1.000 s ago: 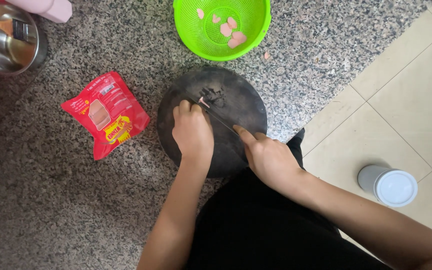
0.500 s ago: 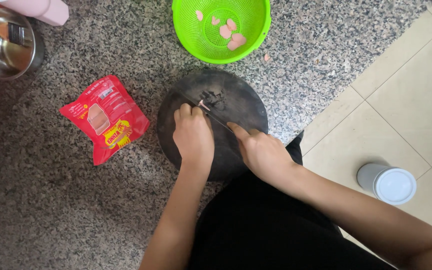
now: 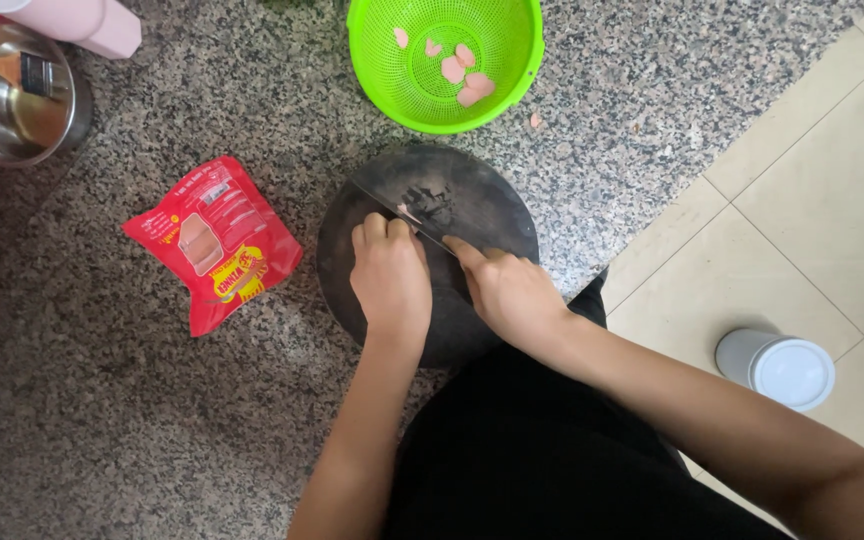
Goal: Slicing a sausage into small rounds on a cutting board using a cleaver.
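Small pink food piece (image 3: 404,212) pinned by left hand (image 3: 390,280) on round dark chopping board (image 3: 428,250); long thin knife (image 3: 392,212), gripped closed in right hand (image 3: 508,292), now shifted slightly left since earlier.

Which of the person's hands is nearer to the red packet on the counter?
The left. The left hand rests on the round dark board, just right of the red packet. The right hand, gripping the knife, lies farther right, beyond the left.

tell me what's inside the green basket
A few pink slices lie on the floor of the green basket, toward its far side. The rest of the inside shows bare mesh. Nothing covers it.
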